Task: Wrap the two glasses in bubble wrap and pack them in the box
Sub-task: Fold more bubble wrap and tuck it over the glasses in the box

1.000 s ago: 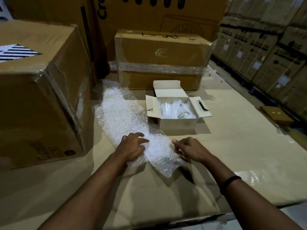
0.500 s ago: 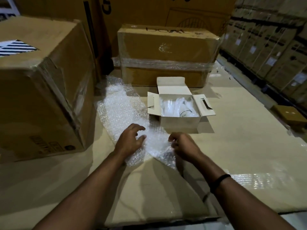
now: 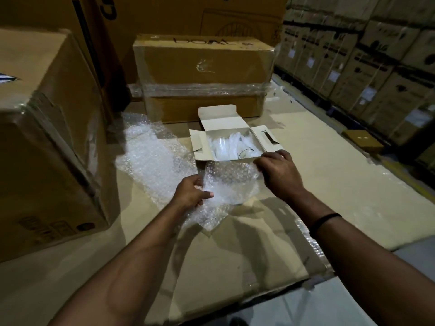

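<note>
A small white box (image 3: pixel 204 157) stands open on the cardboard surface, flaps spread. Inside it lie bubble-wrapped glasses (image 3: pixel 231 147); one dark glass rim shows at the front. A long sheet of bubble wrap (image 3: pixel 153 156) lies left of the box and runs toward me. Its near end is lifted in front of the box. My left hand (image 3: pixel 190 195) grips that end at its left side, thumb on top. My right hand (image 3: pixel 280 171) pinches its upper right corner, close to the box's front edge.
A big carton (image 3: pixel 42 137) stands at the left and a film-wrapped carton (image 3: pixel 202 74) behind the box. Stacked cartons (image 3: pixel 367 67) line the right. A small brown box (image 3: pixel 362 140) lies at the right. The cardboard surface (image 3: pixel 329 184) ends near me.
Both hands have lifted the near end of the bubble wrap off the cardboard and carried it forward to the box. My head has moved closer.
</note>
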The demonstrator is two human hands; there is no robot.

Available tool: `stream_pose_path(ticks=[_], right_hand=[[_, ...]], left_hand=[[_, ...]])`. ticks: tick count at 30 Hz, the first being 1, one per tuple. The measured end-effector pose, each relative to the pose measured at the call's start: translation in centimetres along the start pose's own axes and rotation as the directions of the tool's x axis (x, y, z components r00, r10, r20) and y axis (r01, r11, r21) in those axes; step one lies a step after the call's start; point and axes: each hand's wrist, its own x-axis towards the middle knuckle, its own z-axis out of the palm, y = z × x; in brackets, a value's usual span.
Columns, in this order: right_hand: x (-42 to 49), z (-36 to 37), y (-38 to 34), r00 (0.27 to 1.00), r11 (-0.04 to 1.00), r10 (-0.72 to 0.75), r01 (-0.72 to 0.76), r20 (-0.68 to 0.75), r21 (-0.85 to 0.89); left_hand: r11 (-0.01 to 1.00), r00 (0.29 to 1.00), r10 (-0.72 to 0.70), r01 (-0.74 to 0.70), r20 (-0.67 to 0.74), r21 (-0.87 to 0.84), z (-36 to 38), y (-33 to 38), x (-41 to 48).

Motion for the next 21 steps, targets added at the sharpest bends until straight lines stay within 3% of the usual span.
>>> stream_pose_path(ticks=[6, 9, 11, 14, 18, 21], right_hand=[[-3.1, 0.7, 0.5, 0.995, 0.994, 0.057, -0.063, -0.076, -0.085], [-5.1, 0.5, 0.7, 0.997, 0.995, 0.034, -0.039, -0.063, -0.091], [-6.7, 0.6, 0.9, 0.997, 0.998, -0.049, 0.051, 0.059, -0.032], [-7.9, 0.9, 1.6, 0.947, 0.994, -0.098, 0.081, 0.305, 0.068], [-7.7, 0.9, 2.1, 0.862, 0.994, -0.044, -0.012, 0.505, 0.108], [-6.8, 0.3, 1.7, 0.798, 0.994, -0.031, -0.040, 0.602, 0.104]], left_hand=[[0.951, 0.945, 0.280, -0.248, -0.169, 0.184, 0.7, -0.5, -0.7], [0.906, 0.938, 0.346, -0.340, 0.022, 0.251, 0.4, -1.8, -1.0], [0.882, 0.929, 0.337, -0.369, 0.155, 0.293, 0.0, -2.6, -1.5], [0.755, 0.924, 0.298, -0.382, 0.240, 0.534, -0.7, -3.8, -1.6], [0.631, 0.923, 0.316, -0.376, 0.218, 0.679, -1.9, -4.4, -1.4], [0.549, 0.954, 0.232, -0.291, 0.191, 0.784, -3.5, -3.9, -1.3]])
